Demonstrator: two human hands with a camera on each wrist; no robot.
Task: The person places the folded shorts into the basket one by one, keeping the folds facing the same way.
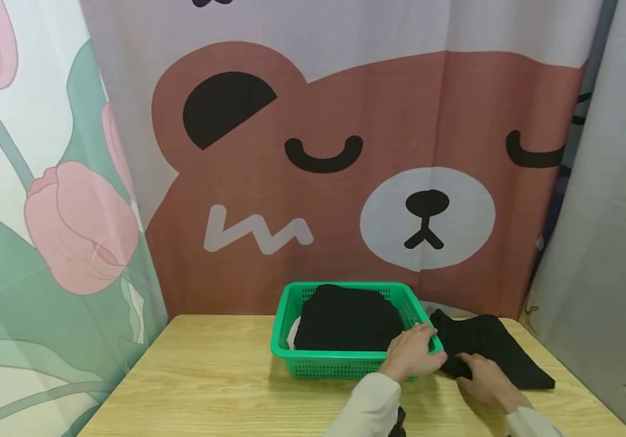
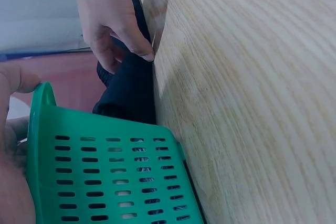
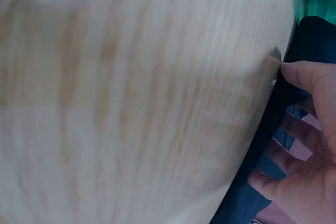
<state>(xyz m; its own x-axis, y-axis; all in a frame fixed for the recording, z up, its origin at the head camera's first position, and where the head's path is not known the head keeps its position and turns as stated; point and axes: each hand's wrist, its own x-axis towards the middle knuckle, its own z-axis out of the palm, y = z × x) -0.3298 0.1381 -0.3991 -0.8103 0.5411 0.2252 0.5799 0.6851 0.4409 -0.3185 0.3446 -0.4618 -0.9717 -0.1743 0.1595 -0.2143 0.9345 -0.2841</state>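
Observation:
A green plastic basket [image 1: 340,365] stands on the table, with a folded black cloth [image 1: 348,318] inside and a strip of something white [image 1: 293,334] showing at its left. My left hand [image 1: 412,352] grips the rim at the basket's front right corner, fingers over the edge and thumb outside. Right of the basket lies another black cloth [image 1: 501,349], flat on the table. My right hand [image 1: 486,381] touches its near left edge. In the right wrist view, the thumb [image 3: 302,73] meets the cloth's edge at the tabletop while the other fingers spread over the fabric.
The light wooden table [image 1: 204,376] extends left and in front of the basket. A small dark item [image 1: 398,423] shows beside my left sleeve at the bottom. Behind the table hangs a curtain with a bear print [image 1: 258,273]; a pale curtain [image 1: 591,291] hangs at the right.

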